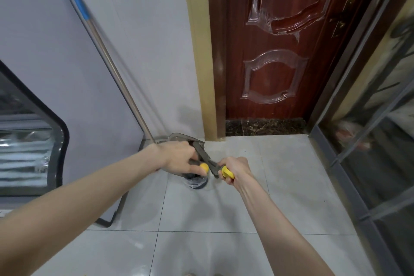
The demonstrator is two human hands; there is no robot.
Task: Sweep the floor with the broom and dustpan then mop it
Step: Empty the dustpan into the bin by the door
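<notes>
My left hand (179, 158) grips a dark handle with a yellow cap (203, 167), seen end-on from above. Right below it shows the dark broom head (196, 182), partly in clear plastic wrap. My right hand (235, 169) grips a second yellow-capped handle (227, 172). Between the two hands runs the grey dustpan (202, 152) with a toothed comb edge, standing on the floor by the door frame. I cannot tell which handle belongs to which tool. A mop pole (116, 74) with a blue grip leans against the white wall; its foot is hidden behind my left wrist.
A dark red door (280, 51) with a dark stone threshold stands straight ahead. A glass partition with a metal frame (363, 163) lines the right side. A glass-fronted appliance (29, 136) stands at the left. The floor is of light grey tiles (212, 208).
</notes>
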